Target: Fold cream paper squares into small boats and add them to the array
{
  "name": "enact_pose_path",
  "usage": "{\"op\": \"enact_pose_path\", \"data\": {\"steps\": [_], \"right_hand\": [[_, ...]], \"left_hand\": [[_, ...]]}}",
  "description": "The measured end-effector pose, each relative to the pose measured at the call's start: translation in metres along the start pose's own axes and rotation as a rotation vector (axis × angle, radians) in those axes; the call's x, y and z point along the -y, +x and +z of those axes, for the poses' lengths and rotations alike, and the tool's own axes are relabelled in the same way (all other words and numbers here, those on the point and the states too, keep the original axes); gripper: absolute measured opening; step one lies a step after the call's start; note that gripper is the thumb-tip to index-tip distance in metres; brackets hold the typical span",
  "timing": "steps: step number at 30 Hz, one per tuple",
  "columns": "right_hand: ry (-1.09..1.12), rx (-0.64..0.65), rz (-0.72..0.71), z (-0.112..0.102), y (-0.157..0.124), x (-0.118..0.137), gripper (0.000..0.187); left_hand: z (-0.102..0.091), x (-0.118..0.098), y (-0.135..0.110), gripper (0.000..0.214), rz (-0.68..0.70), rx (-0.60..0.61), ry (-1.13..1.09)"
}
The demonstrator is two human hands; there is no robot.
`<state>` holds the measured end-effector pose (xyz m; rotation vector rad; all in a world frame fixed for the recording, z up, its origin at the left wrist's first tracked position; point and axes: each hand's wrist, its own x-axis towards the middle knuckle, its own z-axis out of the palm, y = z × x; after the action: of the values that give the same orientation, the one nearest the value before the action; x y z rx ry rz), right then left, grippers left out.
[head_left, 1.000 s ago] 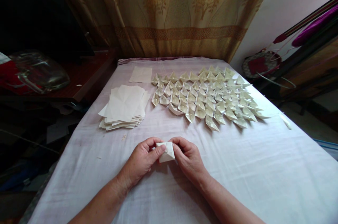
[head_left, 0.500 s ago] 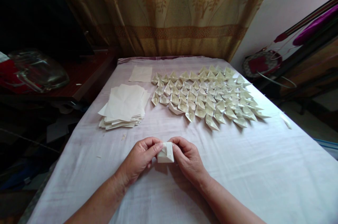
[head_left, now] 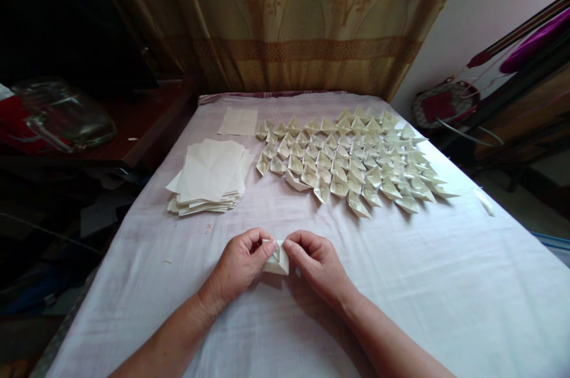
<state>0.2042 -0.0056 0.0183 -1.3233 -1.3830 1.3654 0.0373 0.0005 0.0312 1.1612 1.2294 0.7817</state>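
Observation:
Between my two hands is a small folded piece of white paper [head_left: 276, 264], held just above the near part of the cloth. My left hand [head_left: 243, 259] pinches its left side, thumb on top. With thumb and forefinger, my right hand [head_left: 314, 259] grips its upper right corner. The undersides of the fold are hidden. Beyond the hands, several rows of folded paper boats [head_left: 338, 158] stand close together. A stack of flat white paper sheets [head_left: 211, 173] lies at the left, and a single sheet [head_left: 238, 121] lies behind it.
A pale cloth [head_left: 401, 283] covers the table. A dark red cabinet [head_left: 146, 135] on the left bears a glass jug [head_left: 66, 117]. Behind hangs a gold curtain [head_left: 303, 22]. At the right edge lies a small white object [head_left: 484, 202], and a round bag [head_left: 445, 105] is beyond it.
My right fingertips have shifted left onto the paper's top corner. The folded paper has moved slightly left, and its upper fold looks changed. The camera view has tilted slightly.

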Motion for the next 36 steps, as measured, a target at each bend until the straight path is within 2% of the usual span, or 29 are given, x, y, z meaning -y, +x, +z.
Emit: {"op": "enact_pose_path", "data": {"steps": [9, 15, 18, 21, 23, 26, 30, 34, 36], "right_hand": [[0.056, 0.003, 0.026, 0.001, 0.000, 0.000, 0.026], [-0.050, 0.060, -0.023, -0.001, -0.002, 0.001, 0.022], [-0.118, -0.029, -0.050, -0.002, -0.002, 0.000, 0.024], [-0.151, -0.150, -0.065, -0.003, -0.001, -0.001, 0.027], [-0.210, -0.194, -0.094, -0.004, 0.000, -0.003, 0.027], [-0.411, -0.224, -0.213, -0.005, 0.002, -0.007, 0.023], [-0.655, -0.242, -0.315, -0.004, 0.003, -0.012, 0.021], [-0.804, -0.227, -0.319, -0.001, 0.003, -0.015, 0.023], [-0.841, -0.226, -0.313, -0.001, 0.004, -0.015, 0.022]], "left_hand": [[-0.003, 0.003, 0.001, 0.035, 0.028, 0.113, -0.003], [-0.004, 0.004, 0.001, 0.033, 0.023, 0.089, 0.010], [-0.005, 0.005, 0.003, 0.042, -0.034, 0.052, -0.046], [-0.005, 0.005, 0.003, 0.052, -0.093, 0.065, -0.082], [-0.004, 0.006, 0.003, 0.051, -0.087, 0.058, -0.086], [-0.005, 0.009, 0.005, 0.046, -0.055, 0.004, -0.065], [-0.006, 0.014, 0.010, 0.038, -0.006, -0.059, 0.086], [-0.004, 0.015, 0.012, 0.029, 0.188, -0.224, 0.454], [-0.004, 0.013, 0.011, 0.023, 0.281, -0.242, 0.584]]}}
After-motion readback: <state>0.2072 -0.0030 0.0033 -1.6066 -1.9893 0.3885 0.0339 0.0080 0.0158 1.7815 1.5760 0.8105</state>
